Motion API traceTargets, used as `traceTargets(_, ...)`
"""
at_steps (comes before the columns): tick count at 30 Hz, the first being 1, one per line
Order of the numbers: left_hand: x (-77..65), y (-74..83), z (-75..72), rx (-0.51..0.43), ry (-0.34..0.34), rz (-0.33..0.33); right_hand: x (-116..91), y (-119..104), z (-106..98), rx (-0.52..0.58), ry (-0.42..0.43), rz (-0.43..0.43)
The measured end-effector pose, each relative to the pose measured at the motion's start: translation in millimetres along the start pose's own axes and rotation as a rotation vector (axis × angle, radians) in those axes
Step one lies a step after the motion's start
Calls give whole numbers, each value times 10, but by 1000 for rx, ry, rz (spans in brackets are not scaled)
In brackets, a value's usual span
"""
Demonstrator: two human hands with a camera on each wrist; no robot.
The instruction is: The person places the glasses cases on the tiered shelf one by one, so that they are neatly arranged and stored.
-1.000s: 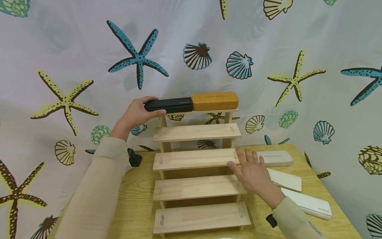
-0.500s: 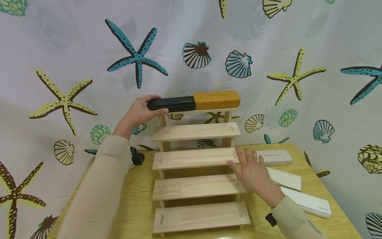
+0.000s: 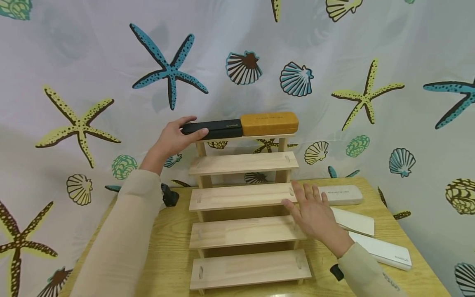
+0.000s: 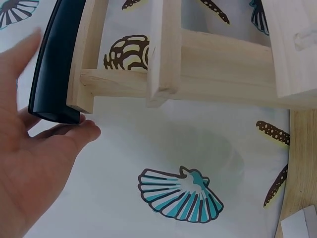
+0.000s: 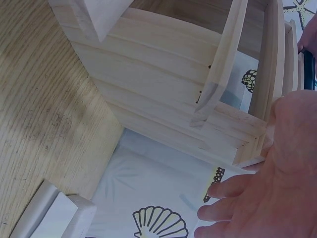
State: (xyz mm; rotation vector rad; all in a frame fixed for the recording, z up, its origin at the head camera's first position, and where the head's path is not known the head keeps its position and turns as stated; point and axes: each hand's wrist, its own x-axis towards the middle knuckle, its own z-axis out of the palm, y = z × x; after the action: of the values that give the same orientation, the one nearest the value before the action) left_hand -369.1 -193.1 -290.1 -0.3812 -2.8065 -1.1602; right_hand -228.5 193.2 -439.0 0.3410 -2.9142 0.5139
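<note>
On the top step of the wooden tiered shelf (image 3: 237, 196), a black case (image 3: 217, 128) lies end to end with an orange-yellow case (image 3: 269, 123). My left hand (image 3: 172, 136) is at the black case's left end, thumb in front and index finger raised behind. In the left wrist view, the fingers stand spread about the end of the black case (image 4: 57, 64); whether they touch it is hard to tell. My right hand (image 3: 315, 212) lies flat with straight fingers at the right end of the middle step. The right wrist view shows that hand (image 5: 277, 183) beside the shelf's side.
Right of the shelf, a grey case (image 3: 341, 195), a cream case (image 3: 354, 222) and a white case (image 3: 386, 251) lie on the wooden table (image 3: 170, 247). A small black object (image 3: 170, 196) sits left of the shelf. A patterned cloth (image 3: 267, 49) hangs behind.
The black and orange-yellow cases have shifted slightly right along the top step. My left thumb and index finger have loosened from the black case. My right hand has stayed put.
</note>
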Motion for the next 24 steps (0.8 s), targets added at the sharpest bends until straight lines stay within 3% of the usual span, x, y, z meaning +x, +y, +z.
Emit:
traceTargets(8,-127,-111,-84,-66,139,-3,6,-25,-1,-10,-8,1)
traceTargets(16,-332,-430,-182,-116,264,-46,-1,-29,-8,-6,-14,11)
traceTargets(24,-597,-871,-260,-136,264,-83,-11,-34,-22,4,-13,16)
